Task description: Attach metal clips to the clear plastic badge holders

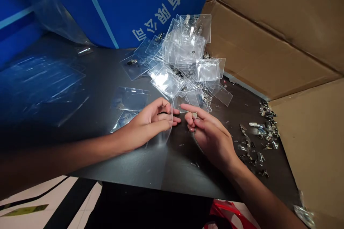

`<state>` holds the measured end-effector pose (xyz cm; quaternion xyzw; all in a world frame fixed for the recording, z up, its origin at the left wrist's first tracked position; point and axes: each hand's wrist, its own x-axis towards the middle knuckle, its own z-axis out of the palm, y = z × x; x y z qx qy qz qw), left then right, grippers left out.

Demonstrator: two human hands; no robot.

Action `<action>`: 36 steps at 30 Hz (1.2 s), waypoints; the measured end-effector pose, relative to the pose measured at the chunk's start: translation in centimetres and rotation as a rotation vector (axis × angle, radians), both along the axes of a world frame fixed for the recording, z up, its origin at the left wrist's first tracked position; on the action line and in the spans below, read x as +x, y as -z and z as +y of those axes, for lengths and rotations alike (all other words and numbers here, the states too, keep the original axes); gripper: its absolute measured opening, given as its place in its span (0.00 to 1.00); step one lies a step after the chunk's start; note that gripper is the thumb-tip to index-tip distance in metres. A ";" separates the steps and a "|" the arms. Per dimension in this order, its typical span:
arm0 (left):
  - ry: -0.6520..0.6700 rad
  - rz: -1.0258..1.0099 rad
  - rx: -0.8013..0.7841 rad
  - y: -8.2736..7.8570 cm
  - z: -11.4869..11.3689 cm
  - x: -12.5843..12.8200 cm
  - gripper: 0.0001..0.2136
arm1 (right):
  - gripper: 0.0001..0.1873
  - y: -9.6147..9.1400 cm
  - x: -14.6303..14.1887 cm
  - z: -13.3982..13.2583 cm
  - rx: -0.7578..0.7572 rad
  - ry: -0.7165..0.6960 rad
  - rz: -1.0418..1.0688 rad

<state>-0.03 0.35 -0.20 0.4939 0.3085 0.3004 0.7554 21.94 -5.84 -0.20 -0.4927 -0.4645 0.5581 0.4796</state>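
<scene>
Two hands meet at lower centre: the left hand [147, 123] grips a clear plastic badge holder [164, 130], the right hand [211, 136] pinches a small metal clip [195, 115], below a heaped pile of holders [182, 52].

clear vinyl badge holder [166, 132], upright, small metal clip [195, 115], pinched

Left hand [150, 120]: bare, slender, long fingers, nails short. Right hand [212, 137]: same build, bare, knuckles lightly creased. Left forearm [67, 150]: bare to the frame edge, thin, heavily shaded toward the elbow. Right forearm [258, 193]: bare, thin, tapering at the wrist, likewise shaded near the lower frame edge.
</scene>
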 end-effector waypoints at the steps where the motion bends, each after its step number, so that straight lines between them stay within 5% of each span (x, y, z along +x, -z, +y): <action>1: -0.007 0.004 0.013 0.1 0.0 0.0 0.14 | 0.28 0.1 0.1 0.1 -0.012 -0.009 0.004; 7: -0.032 -0.010 0.089 0.3 0.0 -0.1 0.16 | 0.32 0.4 0.7 0.4 -0.049 -0.011 0.009; 16: -0.116 0.121 0.241 0.2 0.2 0.3 0.24 | 0.21 0.9 0.5 0.2 0.090 -0.069 0.006; 23: -0.191 0.160 0.303 0.0 0.3 0.4 0.24 | 0.14 0.1 -0.2 0.2 0.015 0.123 0.170; 30: -0.168 0.170 0.315 0.4 0.1 0.3 0.23 | 0.05 -0.2 -0.8 -0.4 0.258 0.150 0.054; 36: -0.167 0.114 0.334 0.4 -0.1 0.2 0.24 | 0.07 -0.7 -0.8 -0.8 0.381 0.117 -0.081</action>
